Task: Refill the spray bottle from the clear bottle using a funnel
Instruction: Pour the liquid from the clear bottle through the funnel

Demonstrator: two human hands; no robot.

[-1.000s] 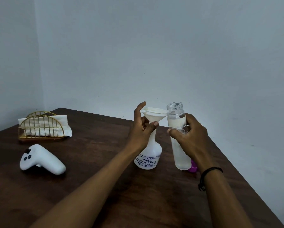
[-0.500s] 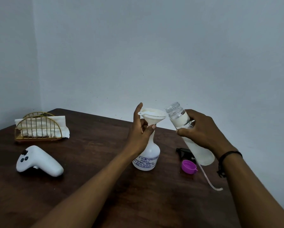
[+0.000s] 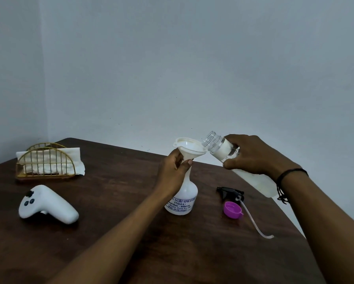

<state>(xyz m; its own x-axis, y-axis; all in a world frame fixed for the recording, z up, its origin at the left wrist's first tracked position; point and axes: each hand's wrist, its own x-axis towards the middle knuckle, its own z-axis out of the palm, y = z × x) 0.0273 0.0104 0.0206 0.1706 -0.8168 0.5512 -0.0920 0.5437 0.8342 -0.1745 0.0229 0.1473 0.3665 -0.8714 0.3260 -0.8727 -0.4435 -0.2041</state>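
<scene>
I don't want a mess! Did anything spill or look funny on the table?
No spill shows on the table. The spray bottle stands upright with the funnel in its neck; its black spray head and a purple cap lie loose beside it.

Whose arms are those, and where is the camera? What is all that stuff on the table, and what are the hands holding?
The arms belong to a person wearing a camera on their head, so you see what they see, looking down at a brown table. The left hand holds a white funnel that sits in the top of a white spray bottle. The right hand grips a clear bottle, tipped so its open mouth is by the funnel's rim. On the table lie the black spray head with its thin tube, a purple cap, a white controller, and a gold wire holder with white napkins.
</scene>
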